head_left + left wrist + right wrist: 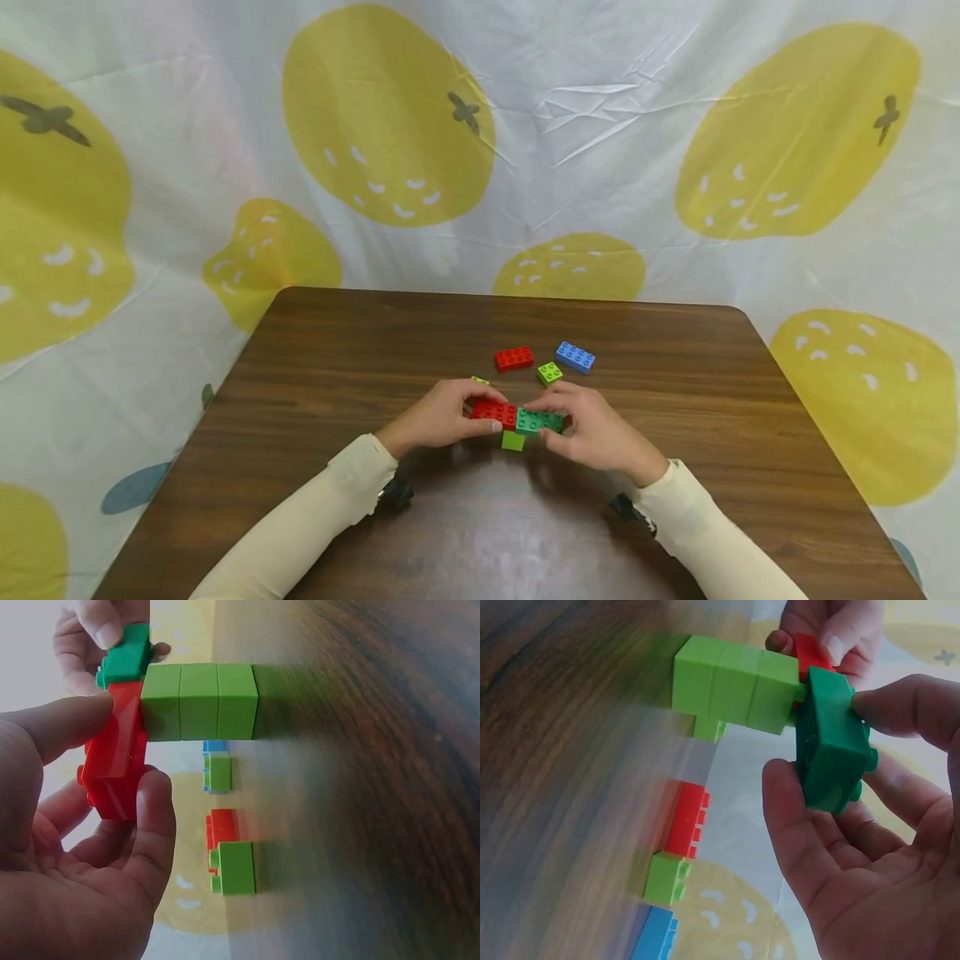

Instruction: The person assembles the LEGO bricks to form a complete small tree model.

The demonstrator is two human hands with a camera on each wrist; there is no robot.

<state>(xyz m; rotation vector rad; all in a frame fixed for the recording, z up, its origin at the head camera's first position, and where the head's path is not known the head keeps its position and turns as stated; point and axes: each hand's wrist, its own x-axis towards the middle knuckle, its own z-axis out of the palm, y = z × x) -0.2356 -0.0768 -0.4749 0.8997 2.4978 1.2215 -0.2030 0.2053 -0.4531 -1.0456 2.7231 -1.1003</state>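
Note:
My left hand (pixel 442 414) grips a red building brick (pixel 116 754) between thumb and fingers. A green brick (pixel 832 739) is pinched by the thumb and fingers of my right hand (pixel 588 425). These two bricks lie end to end across the top of an upright stack of lime green bricks (pixel 199 701). From the right wrist, the green brick looks slightly tilted, with a lime stud showing beside it; whether it is fully pressed on, I cannot tell.
Beyond the hands on the wooden table (pixel 360 333) lie another red brick (pixel 513 358), a blue brick (pixel 575 357) and a small lime brick (pixel 550 372). A second small lime brick (pixel 236 868) sits behind my left hand. A lemon-print cloth (pixel 600 167) hangs behind the table.

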